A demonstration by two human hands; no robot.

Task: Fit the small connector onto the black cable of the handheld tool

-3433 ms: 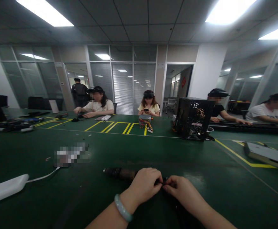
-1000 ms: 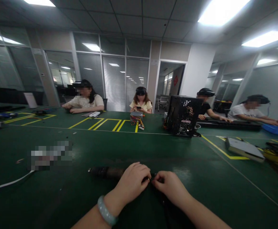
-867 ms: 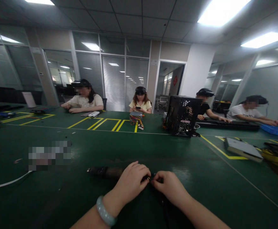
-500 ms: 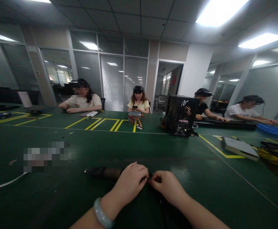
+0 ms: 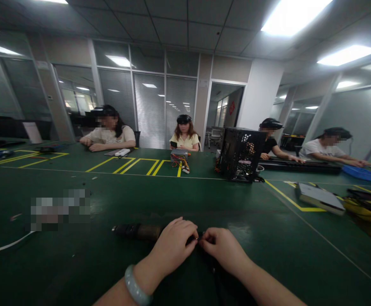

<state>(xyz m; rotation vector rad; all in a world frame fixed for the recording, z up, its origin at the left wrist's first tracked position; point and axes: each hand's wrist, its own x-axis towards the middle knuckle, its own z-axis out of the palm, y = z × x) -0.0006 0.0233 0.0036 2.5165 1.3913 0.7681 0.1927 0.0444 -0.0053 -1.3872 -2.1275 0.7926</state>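
Note:
My left hand (image 5: 177, 240), with a pale bangle (image 5: 136, 287) on the wrist, is closed in a pinch. It lies over the right end of a dark, tube-shaped tool (image 5: 137, 231) with a brownish middle and a small shiny tip at its left end. Facing it, my right hand (image 5: 225, 246) is closed too, thumb and forefinger pressed together. The fingertips of both hands almost meet at a tiny, partly shiny thing that I cannot make out. Something dark and thin, perhaps a cable (image 5: 215, 272), runs down below my right hand.
On the green table (image 5: 109, 272) stand a black computer case (image 5: 243, 155) and a power supply with coloured wires (image 5: 181, 157). A flat grey box (image 5: 319, 197) and a yellow-black bag (image 5: 368, 208) lie right. A blurred-out object with a white cable (image 5: 9, 246) lies left. Several people sit opposite.
My hands hold nearly the same place, fingertips shifting only slightly at the small thing. The person opposite has moved a phone to one side.

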